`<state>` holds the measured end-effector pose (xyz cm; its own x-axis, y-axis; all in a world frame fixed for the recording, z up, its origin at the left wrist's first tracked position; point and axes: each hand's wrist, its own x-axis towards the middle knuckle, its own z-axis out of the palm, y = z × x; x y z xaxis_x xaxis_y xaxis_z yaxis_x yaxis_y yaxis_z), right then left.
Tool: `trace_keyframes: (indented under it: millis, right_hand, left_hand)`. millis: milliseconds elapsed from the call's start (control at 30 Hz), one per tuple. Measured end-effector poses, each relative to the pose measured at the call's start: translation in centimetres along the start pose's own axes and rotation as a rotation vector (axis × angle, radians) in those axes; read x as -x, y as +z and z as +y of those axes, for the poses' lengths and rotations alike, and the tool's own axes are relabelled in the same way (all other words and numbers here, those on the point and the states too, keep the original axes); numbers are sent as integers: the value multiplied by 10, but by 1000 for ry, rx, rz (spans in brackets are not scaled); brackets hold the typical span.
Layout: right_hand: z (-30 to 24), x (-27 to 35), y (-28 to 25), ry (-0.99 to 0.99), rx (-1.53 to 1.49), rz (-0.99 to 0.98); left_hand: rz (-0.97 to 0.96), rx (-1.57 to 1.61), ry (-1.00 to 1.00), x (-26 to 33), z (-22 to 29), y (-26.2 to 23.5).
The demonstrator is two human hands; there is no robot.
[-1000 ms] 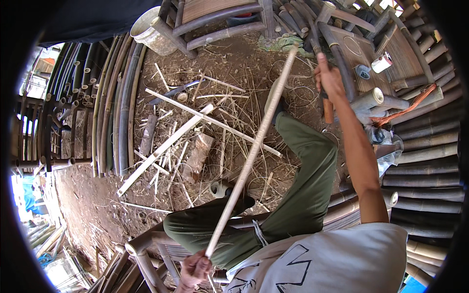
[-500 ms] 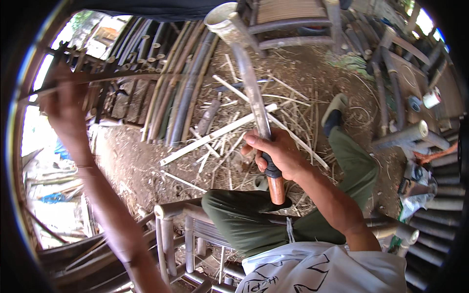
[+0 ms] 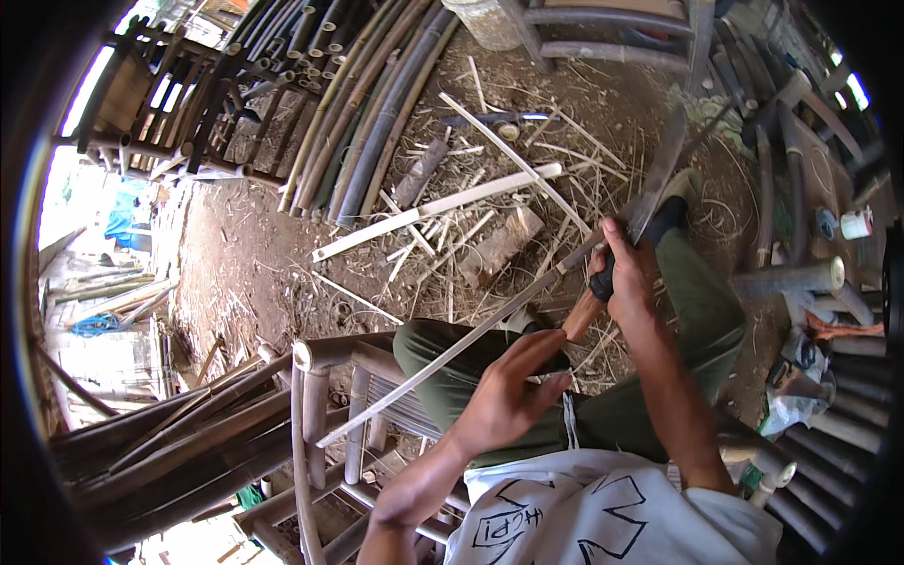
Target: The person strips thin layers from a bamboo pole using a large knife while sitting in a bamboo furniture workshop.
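Observation:
My right hand (image 3: 623, 282) is closed around the black-wrapped, wooden-ended handle of a machete (image 3: 659, 169). Its long blade points up and to the right. A long, narrow bamboo strip (image 3: 452, 350) slants across my lap from lower left, passing under my right thumb and beside the blade; the exact contact there is hidden. My left hand (image 3: 508, 400) is below the strip, close to the butt of the handle, fingers stretched out and thumb apart. Nothing shows in that hand, though its palm side is partly turned away.
Bamboo slats and shavings litter the dirt floor, with a wood block (image 3: 504, 247) among them. Bamboo poles (image 3: 377, 122) lie at the far left. A bamboo chair frame (image 3: 325, 353) is beside my left leg; a bucket (image 3: 485, 24) stands at the back.
My left hand has come from the far left, where it held the strip, to near my lap. My right hand has moved right and the blade has tilted rightward.

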<state>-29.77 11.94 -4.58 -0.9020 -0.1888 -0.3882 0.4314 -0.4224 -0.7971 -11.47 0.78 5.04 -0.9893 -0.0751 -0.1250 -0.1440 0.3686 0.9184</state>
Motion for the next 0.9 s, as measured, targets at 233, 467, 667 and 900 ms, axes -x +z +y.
trace_keyframes:
  millis: [233,467,667,900]
  right_hand:
    - [-32,-14,3,-82,426,-181]
    - [-13,36,-7,-521,1488,-568]
    - [14,65,-16,-810,1427,-717]
    - [-1,46,-18,-658,1424,-687]
  left_hand:
    - [-113,245,-454,52,-59,-54]
    - [196,576,-491,28,-48,-8]
    - [315,251,-421,34,-73,3]
    - [324,213,-437,41,-47,5]
